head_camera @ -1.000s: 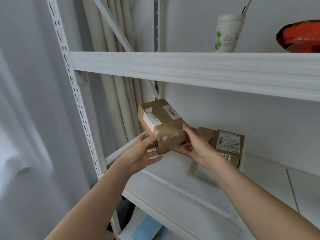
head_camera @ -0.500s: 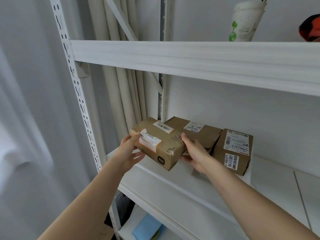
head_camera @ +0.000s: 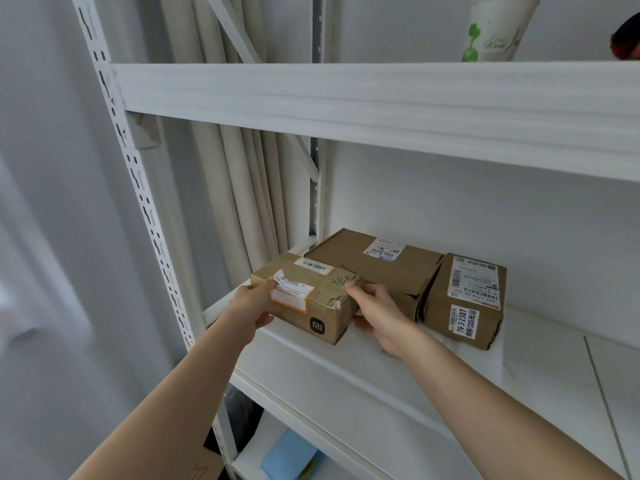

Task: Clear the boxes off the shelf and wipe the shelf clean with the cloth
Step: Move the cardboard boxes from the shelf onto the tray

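Setting: home storage corner. White slotted-upright shelving unit against plain wall; beige curtain far left; taped parcel boxes; paper cup above.

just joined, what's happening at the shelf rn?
A person grips a small cardboard box with both hands: left hand on its left end, right hand on its right end, at the front left of the middle shelf. Whether it touches the shelf is unclear. Two more boxes sit on the shelf: a flat box behind it and an upright box to the right. A blue cloth lies on the shelf below, untouched.
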A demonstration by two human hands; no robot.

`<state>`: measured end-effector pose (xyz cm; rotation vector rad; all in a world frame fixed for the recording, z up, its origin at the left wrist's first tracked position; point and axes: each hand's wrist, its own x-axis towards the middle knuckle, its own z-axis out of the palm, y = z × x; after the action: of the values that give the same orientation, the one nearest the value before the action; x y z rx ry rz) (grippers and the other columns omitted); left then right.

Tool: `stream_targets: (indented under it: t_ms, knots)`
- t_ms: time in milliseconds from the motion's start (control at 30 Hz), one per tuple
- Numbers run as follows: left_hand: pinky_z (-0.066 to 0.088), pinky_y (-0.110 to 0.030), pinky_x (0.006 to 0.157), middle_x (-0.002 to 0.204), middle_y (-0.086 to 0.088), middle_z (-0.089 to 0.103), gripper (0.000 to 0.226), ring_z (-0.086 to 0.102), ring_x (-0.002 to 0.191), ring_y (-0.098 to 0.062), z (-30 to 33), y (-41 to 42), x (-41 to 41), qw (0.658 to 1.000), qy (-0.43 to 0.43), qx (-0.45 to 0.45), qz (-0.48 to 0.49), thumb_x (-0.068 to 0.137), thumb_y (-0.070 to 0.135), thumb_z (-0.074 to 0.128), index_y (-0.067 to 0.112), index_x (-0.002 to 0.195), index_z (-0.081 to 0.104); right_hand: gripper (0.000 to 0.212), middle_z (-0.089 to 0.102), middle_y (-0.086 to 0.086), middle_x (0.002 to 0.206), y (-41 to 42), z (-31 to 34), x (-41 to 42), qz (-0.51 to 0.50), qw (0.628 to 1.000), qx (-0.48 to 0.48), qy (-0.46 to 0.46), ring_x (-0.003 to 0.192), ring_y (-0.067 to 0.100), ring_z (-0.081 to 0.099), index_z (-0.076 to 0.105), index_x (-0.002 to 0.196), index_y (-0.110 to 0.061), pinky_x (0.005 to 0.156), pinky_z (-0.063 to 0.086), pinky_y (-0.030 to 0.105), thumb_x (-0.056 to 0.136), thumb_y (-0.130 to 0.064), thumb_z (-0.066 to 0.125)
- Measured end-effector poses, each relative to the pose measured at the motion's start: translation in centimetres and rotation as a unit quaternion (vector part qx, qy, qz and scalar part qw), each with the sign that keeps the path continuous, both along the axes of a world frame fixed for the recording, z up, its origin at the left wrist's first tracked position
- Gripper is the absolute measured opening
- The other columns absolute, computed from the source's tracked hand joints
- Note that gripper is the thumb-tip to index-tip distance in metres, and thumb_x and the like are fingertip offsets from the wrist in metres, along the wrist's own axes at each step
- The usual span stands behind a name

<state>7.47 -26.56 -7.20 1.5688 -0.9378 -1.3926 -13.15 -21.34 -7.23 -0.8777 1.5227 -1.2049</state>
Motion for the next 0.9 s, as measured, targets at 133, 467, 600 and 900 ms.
stream_targets:
  t_ms: [133,467,600,900]
  knots:
    - [0.051,-0.028,0.065,0.095,-0.01,0.068,0.028,0.055,0.073,-0.021,-0.23,-0.31,-0.3,1.0,0.012,0.007,0.005,0.092,0.03,0.058,0.008,0.109,0.061,0.039,0.063,0.003,0.113,-0.1,-0.4,-0.31,0.004,1.0,0.004,0.009,0.091,0.016,0.059,0.049,0.121,-0.018,0.065,0.046,0.027,0.091,-0.039,0.063]
    - [0.055,-0.03,0.07,0.096,-0.013,0.071,0.038,0.061,0.076,-0.022,-0.38,-0.6,-0.29,0.999,0.013,0.023,0.02,0.084,0.03,0.064,0.009,0.115,0.056,0.03,0.064,-0.001,0.107,0.19,-0.66,-0.62,-0.002,1.0,0.012,0.007,0.094,0.017,0.059,0.051,0.117,-0.022,0.073,0.047,0.029,0.092,-0.038,0.06]
    - [0.055,-0.03,0.07,0.094,-0.012,0.071,0.035,0.063,0.079,-0.021,-0.58,-0.58,-0.31,0.999,0.035,0.035,0.021,0.089,0.027,0.06,0.008,0.118,0.055,0.027,0.061,-0.001,0.111,0.25,-0.69,-0.44,-0.009,1.0,0.018,0.014,0.097,0.017,0.057,0.051,0.116,-0.023,0.072,0.046,0.029,0.093,-0.038,0.057]
    - [0.052,-0.025,0.055,0.109,-0.015,0.062,0.031,0.057,0.067,-0.025,-0.18,-0.91,-0.43,0.994,0.006,0.049,0.097,0.074,0.026,0.058,0.009,0.1,0.059,0.022,0.056,-0.007,0.1,0.48,-0.1,-0.82,-0.013,1.0,0.012,0.024,0.103,0.019,0.055,0.049,0.113,-0.025,0.088,0.047,0.035,0.095,-0.034,0.056]
